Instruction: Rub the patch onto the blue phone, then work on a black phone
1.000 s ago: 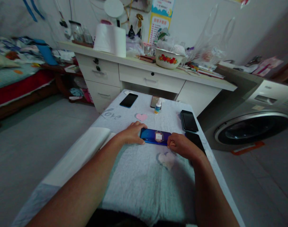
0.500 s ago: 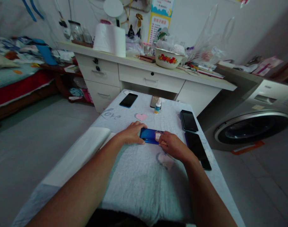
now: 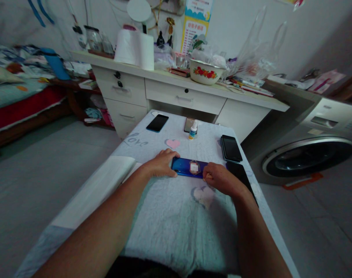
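Note:
A blue phone (image 3: pixel 181 166) lies back side up on the cloth-covered table, with a pale square patch (image 3: pixel 194 167) around its middle. My left hand (image 3: pixel 163 163) grips its left end, thumb and fingers on opposite long edges. My right hand (image 3: pixel 218 175) is closed, its knuckles pressed down at the phone's right end. Whatever is inside those fingers is hidden. Beyond the phone stands a small white spray bottle (image 3: pixel 193 130) with a blue and yellow label.
A dark phone (image 3: pixel 158 122) lies at the far left, another phone (image 3: pixel 188 124) behind the bottle. Stacked devices (image 3: pixel 231 148) and a large black phone (image 3: pixel 245 179) sit on the right. A folded white cloth (image 3: pixel 97 189) lies left. Beyond are a desk (image 3: pixel 167 83) and washing machine (image 3: pixel 306 139).
My right hand has slid right along the phone, from beside the pale patch to the phone's right end, uncovering more of its back. My left hand stays in place.

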Available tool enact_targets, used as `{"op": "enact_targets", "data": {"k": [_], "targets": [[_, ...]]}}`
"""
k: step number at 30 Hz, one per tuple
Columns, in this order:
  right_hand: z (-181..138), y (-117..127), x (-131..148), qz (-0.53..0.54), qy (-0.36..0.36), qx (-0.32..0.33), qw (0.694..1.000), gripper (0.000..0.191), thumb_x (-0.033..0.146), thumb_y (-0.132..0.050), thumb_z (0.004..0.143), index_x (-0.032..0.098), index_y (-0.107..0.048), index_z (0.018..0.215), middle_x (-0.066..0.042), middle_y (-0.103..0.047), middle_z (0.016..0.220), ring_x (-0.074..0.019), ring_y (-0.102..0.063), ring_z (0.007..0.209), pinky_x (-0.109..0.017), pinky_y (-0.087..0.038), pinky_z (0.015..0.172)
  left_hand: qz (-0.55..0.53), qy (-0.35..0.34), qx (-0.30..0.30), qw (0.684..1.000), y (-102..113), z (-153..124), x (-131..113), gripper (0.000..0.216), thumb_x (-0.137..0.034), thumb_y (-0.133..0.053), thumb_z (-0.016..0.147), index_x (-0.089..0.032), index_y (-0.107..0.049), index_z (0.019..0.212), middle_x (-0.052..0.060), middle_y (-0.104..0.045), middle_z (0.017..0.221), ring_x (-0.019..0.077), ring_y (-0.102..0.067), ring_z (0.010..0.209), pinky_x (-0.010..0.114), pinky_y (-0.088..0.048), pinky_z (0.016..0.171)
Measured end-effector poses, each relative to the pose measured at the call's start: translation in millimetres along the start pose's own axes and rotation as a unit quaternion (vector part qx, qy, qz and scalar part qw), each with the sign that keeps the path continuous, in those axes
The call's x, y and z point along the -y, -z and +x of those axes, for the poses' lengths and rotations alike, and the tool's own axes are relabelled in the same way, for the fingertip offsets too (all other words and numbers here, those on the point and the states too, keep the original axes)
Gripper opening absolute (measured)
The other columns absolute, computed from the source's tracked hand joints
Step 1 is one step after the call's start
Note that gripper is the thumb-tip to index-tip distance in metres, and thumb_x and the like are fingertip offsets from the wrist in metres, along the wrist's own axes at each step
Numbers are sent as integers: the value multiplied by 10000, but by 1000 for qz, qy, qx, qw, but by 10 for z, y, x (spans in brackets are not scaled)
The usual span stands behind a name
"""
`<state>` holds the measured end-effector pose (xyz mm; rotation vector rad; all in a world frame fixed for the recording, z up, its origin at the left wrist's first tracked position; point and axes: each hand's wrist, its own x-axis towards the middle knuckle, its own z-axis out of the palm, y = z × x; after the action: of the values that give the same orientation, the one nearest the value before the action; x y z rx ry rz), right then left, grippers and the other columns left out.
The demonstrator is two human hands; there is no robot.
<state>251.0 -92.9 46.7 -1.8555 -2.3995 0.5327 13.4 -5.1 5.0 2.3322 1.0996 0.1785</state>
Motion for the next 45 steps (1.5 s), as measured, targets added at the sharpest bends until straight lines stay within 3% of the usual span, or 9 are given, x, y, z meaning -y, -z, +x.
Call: {"op": "enact_targets", "data": {"k": [14,45], "targets": [[-47,26,-183,11,-31,7,999,132,97,-535,727,160,-649,703,-38,-623,773,-115,-534,659,-213,-346,603,0,-6,-1,1000,-8,3,16,659,-367,-701,587,-270,-476,1198,45,-477,1180,271,-432,1121,369,-380,956],[86,-153,120,29,60,-41,997,121,85,-537,783,144,-643,773,-53,-595,845,-121,-511,742,-222,-352,682,0,-5,-1,1000,-24,12,28,678,-384,-698,595,-243,-479,1221,62,-478,1192,284,-433,1128,379,-381,956]]}}
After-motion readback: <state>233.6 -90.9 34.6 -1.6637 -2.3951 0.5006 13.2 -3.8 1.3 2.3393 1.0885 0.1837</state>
